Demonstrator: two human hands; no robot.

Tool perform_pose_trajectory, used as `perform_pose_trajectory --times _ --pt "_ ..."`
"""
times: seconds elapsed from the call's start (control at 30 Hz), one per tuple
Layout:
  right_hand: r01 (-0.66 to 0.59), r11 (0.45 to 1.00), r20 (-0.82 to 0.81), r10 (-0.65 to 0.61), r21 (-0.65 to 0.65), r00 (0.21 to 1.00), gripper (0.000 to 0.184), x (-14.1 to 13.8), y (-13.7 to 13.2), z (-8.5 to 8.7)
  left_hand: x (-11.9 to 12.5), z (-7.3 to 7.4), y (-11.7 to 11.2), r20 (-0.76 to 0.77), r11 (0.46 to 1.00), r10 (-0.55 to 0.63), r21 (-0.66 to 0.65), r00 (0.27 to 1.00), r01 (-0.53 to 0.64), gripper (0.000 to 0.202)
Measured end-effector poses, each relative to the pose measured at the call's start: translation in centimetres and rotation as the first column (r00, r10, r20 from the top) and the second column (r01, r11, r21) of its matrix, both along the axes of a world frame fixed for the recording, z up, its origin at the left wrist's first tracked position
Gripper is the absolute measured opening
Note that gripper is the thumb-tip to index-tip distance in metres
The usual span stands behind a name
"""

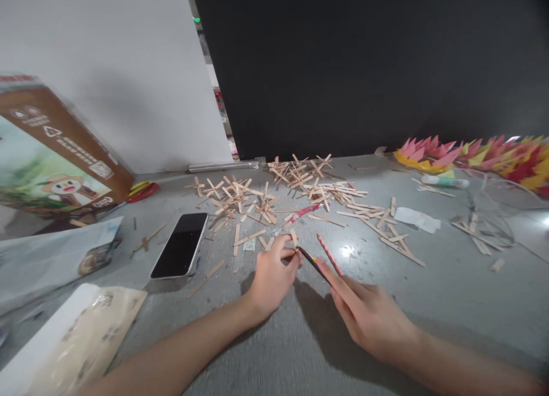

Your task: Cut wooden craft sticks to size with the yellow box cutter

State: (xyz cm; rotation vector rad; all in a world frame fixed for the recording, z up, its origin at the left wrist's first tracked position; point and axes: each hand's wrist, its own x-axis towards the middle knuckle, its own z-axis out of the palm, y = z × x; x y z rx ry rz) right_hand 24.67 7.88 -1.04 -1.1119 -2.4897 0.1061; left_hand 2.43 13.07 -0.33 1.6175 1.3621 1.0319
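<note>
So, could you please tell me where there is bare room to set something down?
Bare table shows to the right of the right hand, nearer than the loose sticks, and between the left forearm and right forearm. It is crowded farther back, with the stick pile, and at left, with the phone, beige packet and brown box.

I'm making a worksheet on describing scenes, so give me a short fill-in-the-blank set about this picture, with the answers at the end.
The left hand holds a small stick made of ____.
The slim tool in the right hand, its tip near that stick, is coloured ____.
The phone lies with its screen facing ____.
The printed box stands on the picture's ____ side.

Missing words: wood; black; up; left.
</note>
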Motion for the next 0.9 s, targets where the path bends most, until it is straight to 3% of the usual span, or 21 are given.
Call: perform_pose_trajectory --times 0.17,0.5,0.73,0.9 --pt "0.023 0.999 0.04 -0.024 0.039 0.999 0.066 -0.2 -0.2 -0.5 0.0 -0.2 0.2 0.026 0.999 0.03 0.011 0.999 -0.03 0.006" --pt "0.05 0.998 -0.024 -0.051 -0.043 0.998 0.064 -0.3 -0.8 1.1 0.1 -0.3 0.2 0.034 0.998 0.052 -0.048 0.998 -0.05 0.01" --pt "0.067 0.998 0.064 -0.068 0.022 0.996 0.067 -0.5 -0.8 0.1 0.1 -0.3 0.5 0.205 0.996 -0.005 -0.088 0.979 0.023 0.013" --pt "0.053 0.999 0.02 -0.053 0.005 0.998 0.066 -0.5 -0.7 0.8 -0.1 -0.4 0.5 0.144 0.997 0.005 -0.073 0.99 0.005 0.015"
